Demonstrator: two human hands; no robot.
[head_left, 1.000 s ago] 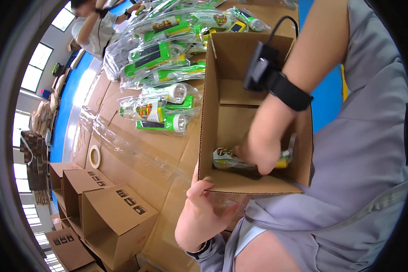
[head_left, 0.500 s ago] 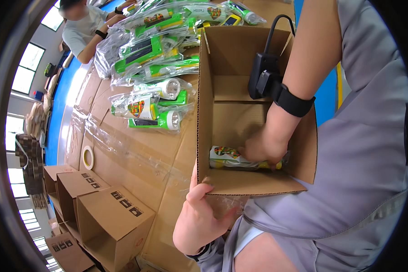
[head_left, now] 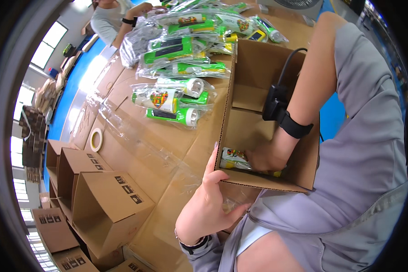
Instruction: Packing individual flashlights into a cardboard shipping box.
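Note:
An upright cardboard box [head_left: 254,63] stands at the table's near right with its top open. My left hand [head_left: 206,199] grips its near left corner, index finger along the outside wall and thumb stretched out below. Inside the box, my right hand [head_left: 274,152] is down near the bottom, its fingers over a plastic-wrapped flashlight [head_left: 232,157], white with a colourful print. The flashlight lies flat along the near wall, partly covered by the hand. Motion blurs the fingertips. A black device [head_left: 276,102] is strapped to my right wrist.
Several bagged green-and-white flashlights [head_left: 181,52] are piled at the far side, a few lying nearer. A tape roll [head_left: 96,139] and several open cardboard boxes [head_left: 118,195] are at the left. A co-worker's arm [head_left: 127,27] reaches to the pile from the far left.
The whole scene has shifted right in the view as the head turned. My right hand stays in the box at the flashlight, and my left hand keeps to the box corner.

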